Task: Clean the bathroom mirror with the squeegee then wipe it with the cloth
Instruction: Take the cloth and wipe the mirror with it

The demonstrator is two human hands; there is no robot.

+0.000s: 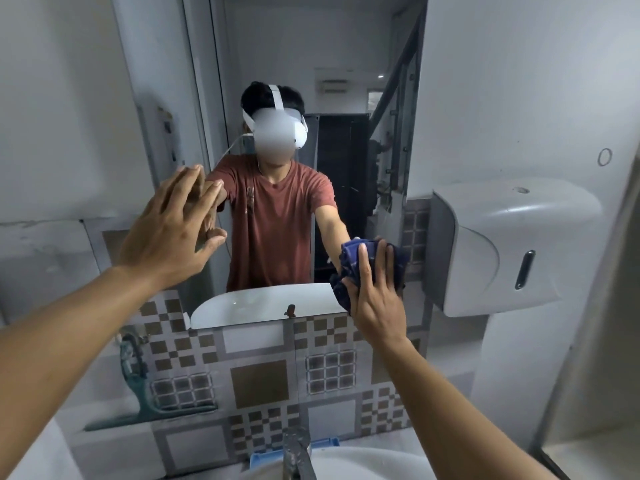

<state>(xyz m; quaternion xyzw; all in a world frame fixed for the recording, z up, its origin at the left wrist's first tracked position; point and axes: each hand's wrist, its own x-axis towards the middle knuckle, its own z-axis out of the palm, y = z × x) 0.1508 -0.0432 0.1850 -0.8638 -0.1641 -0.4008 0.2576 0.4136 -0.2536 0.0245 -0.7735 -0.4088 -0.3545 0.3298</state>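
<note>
Squeegee [145, 403], teal, leans against the patterned tile wall [259, 382] low at left, untouched, just under the left forearm. Left hand [169, 233] raised, fingers spread and empty, palm flat toward the mirror [346, 150] near its left edge; contact unclear. Right hand [375, 292] presses a bunched dark blue cloth [349, 258] against the mirror's lower right corner, fingers splayed over it. White wall dispenser [502, 244] at far right.

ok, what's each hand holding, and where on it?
Right hand presses the bunched blue cloth to the mirror, palm over its middle. Left hand holds nothing, flat on the glass.
</note>
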